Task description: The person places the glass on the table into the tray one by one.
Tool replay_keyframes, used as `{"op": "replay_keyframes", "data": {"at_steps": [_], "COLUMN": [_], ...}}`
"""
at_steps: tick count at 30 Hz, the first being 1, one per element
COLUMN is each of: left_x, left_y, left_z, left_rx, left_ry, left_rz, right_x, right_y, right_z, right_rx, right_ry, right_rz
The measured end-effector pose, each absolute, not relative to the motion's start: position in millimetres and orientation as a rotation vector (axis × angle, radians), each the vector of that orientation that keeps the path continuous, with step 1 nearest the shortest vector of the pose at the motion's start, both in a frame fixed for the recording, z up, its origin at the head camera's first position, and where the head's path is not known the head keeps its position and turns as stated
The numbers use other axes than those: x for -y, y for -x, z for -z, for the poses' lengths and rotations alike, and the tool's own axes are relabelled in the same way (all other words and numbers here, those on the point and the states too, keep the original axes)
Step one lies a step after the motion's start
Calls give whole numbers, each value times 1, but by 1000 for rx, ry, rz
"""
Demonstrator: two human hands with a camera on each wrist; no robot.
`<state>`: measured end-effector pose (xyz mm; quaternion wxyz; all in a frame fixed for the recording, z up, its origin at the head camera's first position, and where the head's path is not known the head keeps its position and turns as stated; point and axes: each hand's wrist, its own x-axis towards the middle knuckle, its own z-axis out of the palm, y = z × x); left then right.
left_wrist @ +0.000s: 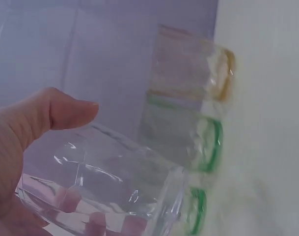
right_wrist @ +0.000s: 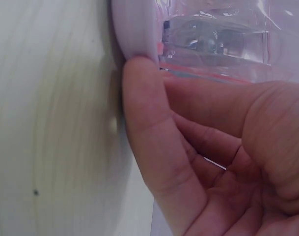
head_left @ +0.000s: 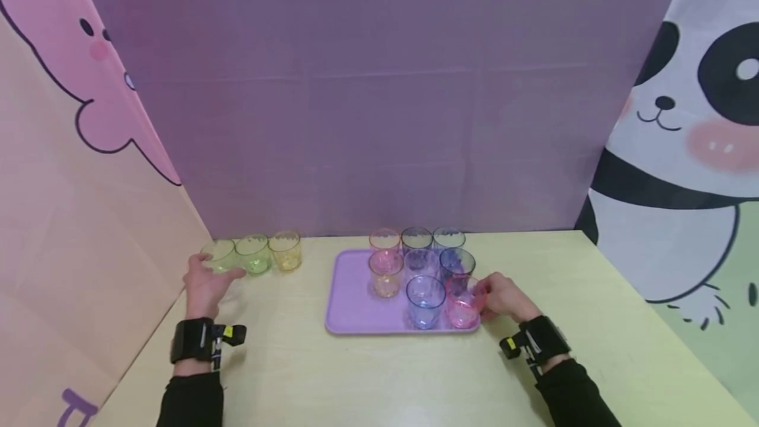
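Note:
A clear glass (left_wrist: 124,172) lies between the thumb and fingers of my left hand (head_left: 207,282); its wall shows the fingers behind it. Beyond it stand a yellow glass (head_left: 286,251), a green glass (head_left: 253,254) and another green glass (head_left: 218,257), partly covered by my fingers. My right hand (head_left: 504,296) holds a pink glass (head_left: 464,305) by its right side, at the front right corner of a purple tray (head_left: 362,312). In the right wrist view, one fingertip meets the tray's rim (right_wrist: 134,29), and the other fingers are bent.
Several glasses share the tray: a blue glass (head_left: 425,302) left of the pink one, an amber-tinted glass (head_left: 386,275), a dark blue glass (head_left: 456,262), and a back row against the purple backdrop (head_left: 385,97). Side panels border the pale wooden table (head_left: 332,381).

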<state>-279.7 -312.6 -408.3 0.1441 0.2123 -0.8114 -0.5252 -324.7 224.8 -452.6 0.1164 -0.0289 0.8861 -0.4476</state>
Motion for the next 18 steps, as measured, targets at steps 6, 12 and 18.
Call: {"op": "replay_keyframes", "data": {"at_steps": [6, 12, 18], "left_x": [295, 275, 249], "left_y": [282, 288, 291], "left_z": [398, 398, 397], "left_rx": [2287, 2287, 2322], "left_ry": [-541, -390, -250], "left_rz": [1600, 1673, 1740], "right_x": [-224, -224, -225], "right_y": [325, 325, 324], "right_z": [451, 451, 450], "right_rx": [-2608, -2607, -2602], "right_ry": [69, 67, 100], "right_rz": [1279, 1274, 1285]}}
